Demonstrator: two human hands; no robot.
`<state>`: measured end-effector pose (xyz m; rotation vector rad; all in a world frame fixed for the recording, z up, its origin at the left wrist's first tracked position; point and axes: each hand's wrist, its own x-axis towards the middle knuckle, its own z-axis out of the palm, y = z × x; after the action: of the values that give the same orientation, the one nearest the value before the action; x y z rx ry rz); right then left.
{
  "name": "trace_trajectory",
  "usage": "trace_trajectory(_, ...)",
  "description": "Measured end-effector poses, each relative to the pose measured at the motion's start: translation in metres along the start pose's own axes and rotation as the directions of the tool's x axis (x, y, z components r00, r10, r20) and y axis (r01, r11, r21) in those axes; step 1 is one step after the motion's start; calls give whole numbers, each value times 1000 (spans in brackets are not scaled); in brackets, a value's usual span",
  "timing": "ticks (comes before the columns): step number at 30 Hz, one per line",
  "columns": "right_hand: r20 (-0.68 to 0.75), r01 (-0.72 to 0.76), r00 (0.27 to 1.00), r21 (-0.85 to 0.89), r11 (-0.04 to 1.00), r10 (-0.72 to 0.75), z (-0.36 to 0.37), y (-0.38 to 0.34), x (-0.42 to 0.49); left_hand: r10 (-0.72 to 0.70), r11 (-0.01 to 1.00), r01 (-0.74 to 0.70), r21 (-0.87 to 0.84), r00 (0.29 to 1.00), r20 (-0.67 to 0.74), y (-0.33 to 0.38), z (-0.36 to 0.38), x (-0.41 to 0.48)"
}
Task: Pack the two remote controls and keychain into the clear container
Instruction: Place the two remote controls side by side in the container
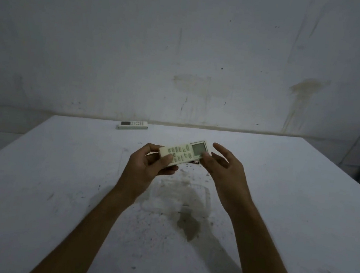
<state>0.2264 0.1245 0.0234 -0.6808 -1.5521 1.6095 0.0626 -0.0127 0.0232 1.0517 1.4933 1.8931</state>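
A cream remote control (184,151) with a grey screen is held above the middle of the table. My left hand (148,166) grips its button end. My right hand (224,172) pinches the screen end between the thumb and the fingers behind it, with the index finger raised. A small dark object (194,161), perhaps the keychain, peeks out under the remote and is mostly hidden. A second white remote control (132,125) lies flat at the table's far edge. The faint outline of the clear container (208,198) shows on the table below my hands.
The white table (291,194) is stained and speckled, with a dark smear near its middle. A stained wall stands right behind its far edge. The front edge runs just below my forearms.
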Motion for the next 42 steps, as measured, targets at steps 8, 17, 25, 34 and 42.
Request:
trace_trajectory(8, -21, -70, 997, 55, 996, 72, 19, -6, -5, 237, 805, -246, 540, 968, 88, -15, 30, -39)
trace_trajectory(17, 386, 277, 922, -580, 766, -41, 20, -16, 6, -198, 617, -153, 772, 919, 340, -15, -41, -8)
trace_trajectory(25, 577, 456, 807, -745, 487, 126, 28, 10, 9, -144, 556, -180, 812, 941, 307, -51, -47, 0)
trace_trajectory(34, 538, 445, 826, -804, 394, 165, 13, 4, 4, -135, 639, -143, 756, 947, 293, -52, -50, -13)
trace_trajectory(42, 432, 403, 889, -895, 190, 154, -5, 19, 5, -111, 645, -163, 747, 947, 303, -54, -51, -14)
